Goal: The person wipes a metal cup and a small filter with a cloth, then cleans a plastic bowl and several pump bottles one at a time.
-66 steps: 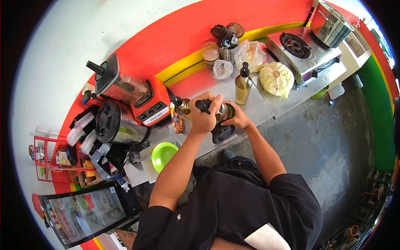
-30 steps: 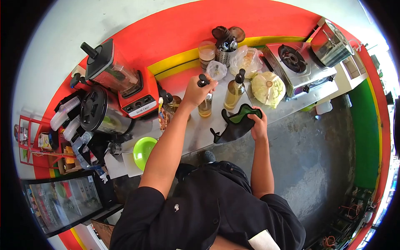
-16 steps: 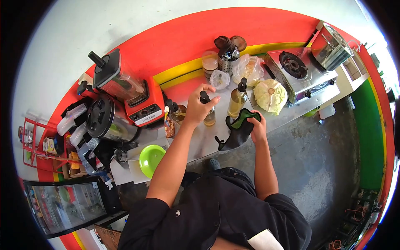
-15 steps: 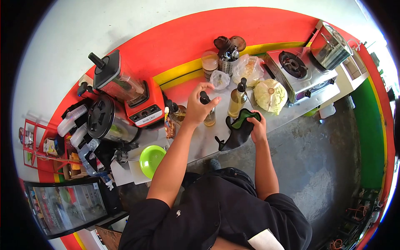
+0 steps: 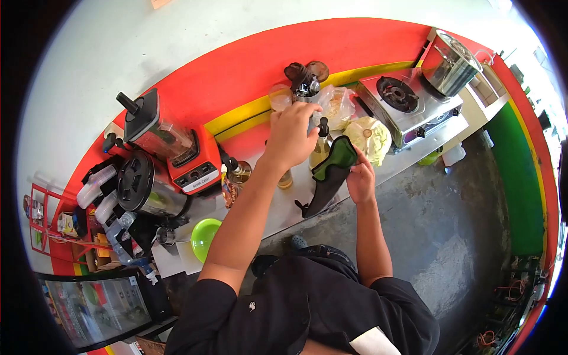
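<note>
My right hand (image 5: pixel 360 177) grips the edge of a black fabric piece with a green lining (image 5: pixel 328 183). A short dark strap sticks out at its lower end. The fabric is raised over the counter, its green side facing up. My left hand (image 5: pixel 290 133) is held out over the counter, thumb and fingers apart, with nothing visible in it. Below that hand stands a small bottle of yellowish liquid (image 5: pixel 286 180), its top hidden by my wrist. A taller dark-topped bottle (image 5: pixel 319 152) stands beyond the fabric, partly covered by it. A cabbage (image 5: pixel 368 139) sits beside it.
Left on the counter are a red blender (image 5: pixel 198 157), a dark-capped bottle (image 5: pixel 239 171) and a green bowl (image 5: pixel 204 236). Bagged food (image 5: pixel 337 106) and a utensil holder stand at the back. A gas stove (image 5: pixel 408 106) with a steel pot (image 5: pixel 451 65) is at the right.
My left hand has moved slightly forward and right, from above the small bottle's top. The black fabric is lifted and turned more upright, showing more of its green lining. The view has shifted slightly.
</note>
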The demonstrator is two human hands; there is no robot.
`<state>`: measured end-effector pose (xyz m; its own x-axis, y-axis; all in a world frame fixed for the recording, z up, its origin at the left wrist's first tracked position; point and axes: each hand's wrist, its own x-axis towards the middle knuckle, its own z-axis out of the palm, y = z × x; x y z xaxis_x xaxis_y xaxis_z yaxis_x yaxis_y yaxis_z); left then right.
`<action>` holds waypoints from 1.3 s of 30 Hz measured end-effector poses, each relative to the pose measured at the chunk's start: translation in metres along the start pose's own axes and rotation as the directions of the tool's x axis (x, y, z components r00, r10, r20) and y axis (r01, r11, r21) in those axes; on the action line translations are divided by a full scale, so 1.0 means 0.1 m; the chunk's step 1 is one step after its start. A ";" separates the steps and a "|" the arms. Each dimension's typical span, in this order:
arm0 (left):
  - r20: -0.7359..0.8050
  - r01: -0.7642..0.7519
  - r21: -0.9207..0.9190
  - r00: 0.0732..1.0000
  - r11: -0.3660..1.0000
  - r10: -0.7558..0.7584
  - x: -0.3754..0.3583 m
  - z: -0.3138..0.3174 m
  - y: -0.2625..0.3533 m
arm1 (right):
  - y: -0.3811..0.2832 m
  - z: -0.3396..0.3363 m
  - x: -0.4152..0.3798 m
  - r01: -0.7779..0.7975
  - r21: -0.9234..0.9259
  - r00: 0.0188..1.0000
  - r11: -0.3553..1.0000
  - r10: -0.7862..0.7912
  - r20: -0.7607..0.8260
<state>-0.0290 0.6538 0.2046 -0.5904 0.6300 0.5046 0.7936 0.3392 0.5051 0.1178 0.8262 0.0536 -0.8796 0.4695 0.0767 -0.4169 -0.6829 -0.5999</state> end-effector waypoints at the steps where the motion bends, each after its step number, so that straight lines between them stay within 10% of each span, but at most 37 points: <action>1: 0.072 -0.003 0.023 0.997 1.000 0.001 0.04 0.07 -0.03 | -0.05 0.07 0.01 0.021 0.007 0.997 1.000 -0.021 0.068; 10: 0.529 0.358 0.016 0.790 0.934 -0.311 0.26 0.17 0.09 | -0.01 0.65 0.15 0.204 -0.679 0.979 0.705 -0.151 0.138; 13: 0.394 0.303 -0.069 0.884 0.951 -0.253 0.09 0.46 -0.12 | 0.15 0.61 0.28 0.273 -0.786 0.957 0.555 -0.242 0.161; 27: 0.149 0.348 -0.078 0.931 0.934 -0.334 -0.47 0.94 -0.25 | 0.14 0.38 0.36 0.131 -0.699 0.991 0.703 -0.111 0.075; 30: 0.223 0.335 -0.101 0.925 0.937 -0.307 -0.48 1.01 -0.38 | 0.11 0.41 0.31 0.262 -0.772 0.963 0.579 -0.216 0.164; 39: -0.249 0.262 -0.505 0.868 0.823 -0.430 -0.56 1.10 -0.19 | 0.02 0.80 0.14 0.148 -0.946 0.925 0.288 -0.378 0.030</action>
<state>0.0048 0.6886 0.0895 -0.8900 0.2269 0.3956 0.4239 0.0915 0.9011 0.0865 0.7866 0.1169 -0.6631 0.6761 0.3213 -0.0335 0.4020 -0.9150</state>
